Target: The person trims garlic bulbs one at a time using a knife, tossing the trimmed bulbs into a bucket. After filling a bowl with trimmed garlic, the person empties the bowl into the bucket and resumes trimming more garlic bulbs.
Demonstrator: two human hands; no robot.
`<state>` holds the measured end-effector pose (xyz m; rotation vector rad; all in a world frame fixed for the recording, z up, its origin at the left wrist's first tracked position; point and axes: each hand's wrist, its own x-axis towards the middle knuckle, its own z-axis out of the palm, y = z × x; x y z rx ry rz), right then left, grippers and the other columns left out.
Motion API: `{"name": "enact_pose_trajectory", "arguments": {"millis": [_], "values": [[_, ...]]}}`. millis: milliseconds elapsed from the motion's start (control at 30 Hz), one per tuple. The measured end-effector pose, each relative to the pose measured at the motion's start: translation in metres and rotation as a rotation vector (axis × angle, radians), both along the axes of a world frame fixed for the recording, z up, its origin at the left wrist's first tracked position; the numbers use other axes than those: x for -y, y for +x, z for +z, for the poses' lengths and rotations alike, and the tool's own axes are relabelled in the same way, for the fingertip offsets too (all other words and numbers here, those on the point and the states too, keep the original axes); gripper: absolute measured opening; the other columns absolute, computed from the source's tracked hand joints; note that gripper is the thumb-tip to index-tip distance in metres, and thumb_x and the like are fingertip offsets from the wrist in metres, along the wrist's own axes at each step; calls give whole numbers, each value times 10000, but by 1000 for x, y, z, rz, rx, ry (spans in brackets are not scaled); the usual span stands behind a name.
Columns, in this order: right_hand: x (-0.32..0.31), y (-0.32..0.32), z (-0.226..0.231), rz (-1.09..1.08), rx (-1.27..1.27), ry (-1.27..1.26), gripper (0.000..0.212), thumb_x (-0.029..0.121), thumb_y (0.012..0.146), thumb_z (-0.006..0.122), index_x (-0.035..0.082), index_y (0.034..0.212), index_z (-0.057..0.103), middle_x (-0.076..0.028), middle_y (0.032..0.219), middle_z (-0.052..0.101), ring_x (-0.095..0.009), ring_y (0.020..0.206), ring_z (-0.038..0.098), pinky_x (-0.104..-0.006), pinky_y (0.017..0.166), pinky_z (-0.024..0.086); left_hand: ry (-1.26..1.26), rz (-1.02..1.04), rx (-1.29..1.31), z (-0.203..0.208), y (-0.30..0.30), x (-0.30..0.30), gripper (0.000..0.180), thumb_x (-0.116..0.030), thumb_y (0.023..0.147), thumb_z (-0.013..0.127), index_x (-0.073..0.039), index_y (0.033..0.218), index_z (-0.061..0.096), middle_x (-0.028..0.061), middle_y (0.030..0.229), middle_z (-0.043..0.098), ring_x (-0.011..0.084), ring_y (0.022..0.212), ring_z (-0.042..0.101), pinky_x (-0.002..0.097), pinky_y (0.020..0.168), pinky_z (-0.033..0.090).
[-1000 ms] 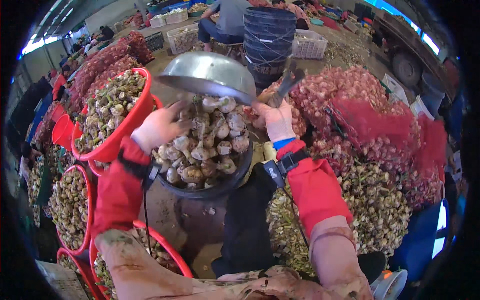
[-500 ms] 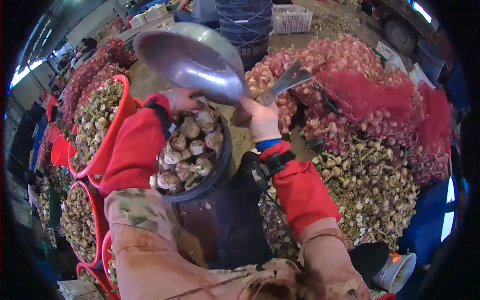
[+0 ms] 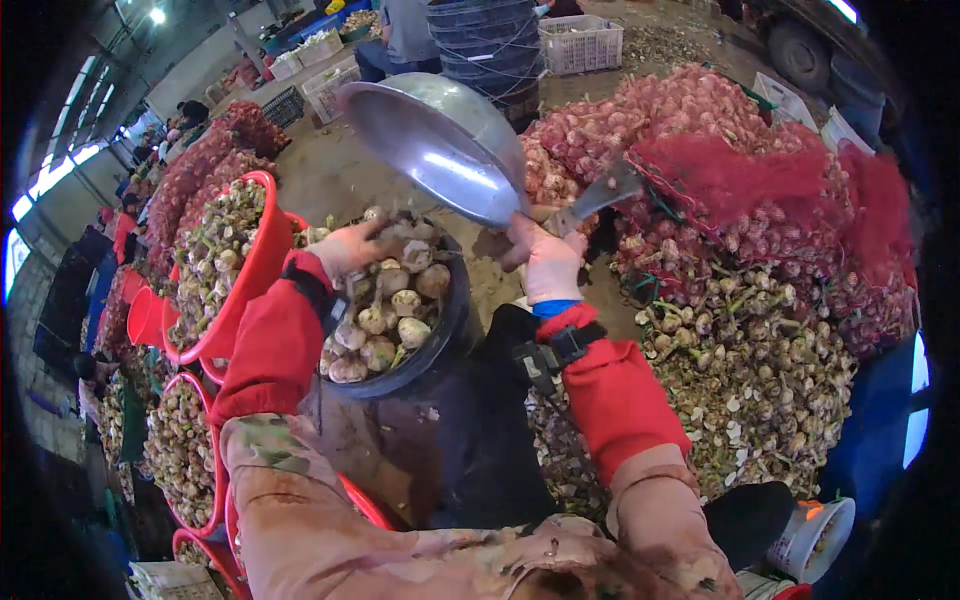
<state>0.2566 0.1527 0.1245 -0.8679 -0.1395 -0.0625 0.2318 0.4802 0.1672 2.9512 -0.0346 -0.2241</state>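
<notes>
My right hand [image 3: 545, 262], in a pale glove with a red sleeve, grips a knife [image 3: 600, 195] whose blade points up and right. The same hand holds the rim of a large metal bowl [image 3: 435, 140], tipped up on edge above a dark bucket [image 3: 445, 330]. The bucket is heaped with trimmed garlic bulbs [image 3: 390, 310]. My left hand [image 3: 350, 245], also gloved, lies with fingers stretched across the bulbs at the bucket's far left rim.
Red basins of garlic [image 3: 215, 265] line the left side. A big heap of untrimmed garlic [image 3: 760, 360] and red mesh sacks [image 3: 740, 170] fill the right. Stacked dark buckets [image 3: 485, 40] and a white crate [image 3: 580, 40] stand behind; a white bucket [image 3: 810, 535] sits at lower right.
The metal bowl has swung up from over the bucket and tilted on edge toward the right. My left hand slid from the bucket's side onto the top of the garlic.
</notes>
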Motion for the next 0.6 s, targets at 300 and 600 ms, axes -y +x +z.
{"name": "enact_pose_trajectory", "arguments": {"millis": [300,600], "values": [[228,-41,-61,-177,40,-301,287,-1,839,613,-22,1124,594,-115,1104,623,-260,954,634,-435,853,540,-1143,188,730,61,-128,35,438,-150,957,461,52,1344,438,156,1329,521,213,1240,488,301,1051,366],[442,-135,16,-370,-276,-983,207,92,782,666,30,978,644,-3,806,628,-115,666,560,-271,587,457,-308,407,908,-22,-201,41,560,-172,829,635,1,1339,479,197,1259,561,308,1185,529,374,1002,398]]}}
